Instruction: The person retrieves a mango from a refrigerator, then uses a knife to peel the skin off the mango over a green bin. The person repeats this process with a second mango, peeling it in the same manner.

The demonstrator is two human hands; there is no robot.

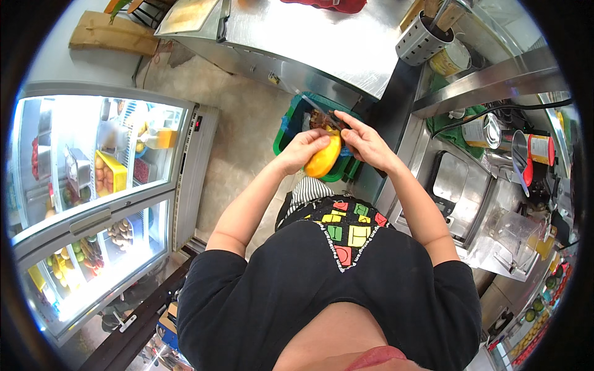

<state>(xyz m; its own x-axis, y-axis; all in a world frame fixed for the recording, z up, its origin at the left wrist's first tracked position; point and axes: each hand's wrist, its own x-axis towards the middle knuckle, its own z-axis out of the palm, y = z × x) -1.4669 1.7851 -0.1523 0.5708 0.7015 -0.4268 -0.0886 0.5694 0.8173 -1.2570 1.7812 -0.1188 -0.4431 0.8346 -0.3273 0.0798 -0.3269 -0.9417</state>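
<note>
My left hand [302, 147] grips a yellow, peeled-looking fruit [323, 160], likely a mango, with the thumb on its upper side. In my right hand [367, 143] is a knife [320, 110], its blade pointing up and left. The knife crosses close to the top end of the fruit; whether the edge touches it I cannot tell. Below both hands stands a green bin [277, 144] with a blue liner [288, 124]. Brownish and yellowish scraps [319, 119] lie inside it, partly hidden by the hands and fruit.
A stainless steel counter [306, 41] lies ahead, with a perforated utensil holder [413, 44] at its right. To the right are a kitchen scale [448, 178], an open can [485, 131] and a clear plastic container [515, 227]. A lit glass-door fridge [118, 221] stands left.
</note>
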